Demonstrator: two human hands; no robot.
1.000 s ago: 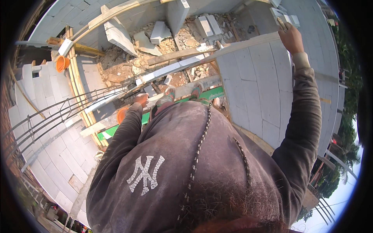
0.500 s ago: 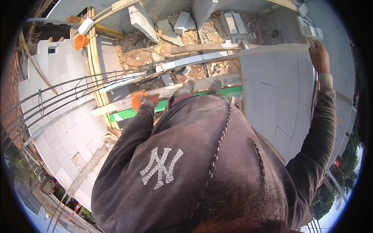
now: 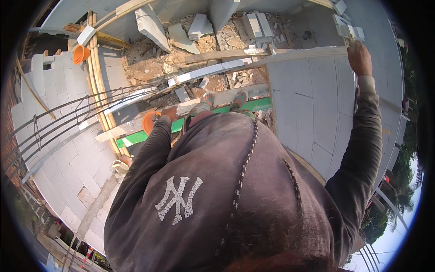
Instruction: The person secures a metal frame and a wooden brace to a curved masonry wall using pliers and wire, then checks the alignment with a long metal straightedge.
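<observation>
My left hand (image 3: 169, 113) is closed at the rim of an orange bucket (image 3: 148, 122), holding it beside my left hip above the planks. Stretched far out to the right, my right hand (image 3: 360, 59) is closed on a slim trowel-like tool (image 3: 351, 39), mostly hidden by the fingers. That hand is at the top edge of a pale block wall (image 3: 312, 97), near several small white block pieces (image 3: 346, 28). My sandalled feet stand on a wooden plank (image 3: 222, 97).
Bent steel reinforcing bars (image 3: 77, 103) cross the left side. Bamboo poles (image 3: 96, 68) rise there, with a second orange bucket (image 3: 81, 54) beside them. Rubble (image 3: 158, 63) and loose blocks (image 3: 152, 27) lie below, ahead of me. A green board (image 3: 136, 137) runs beside the plank.
The whole view has shifted, so the scene sits further left. My right hand has turned slightly, and the tool shows at a different angle. The left hand keeps the bucket.
</observation>
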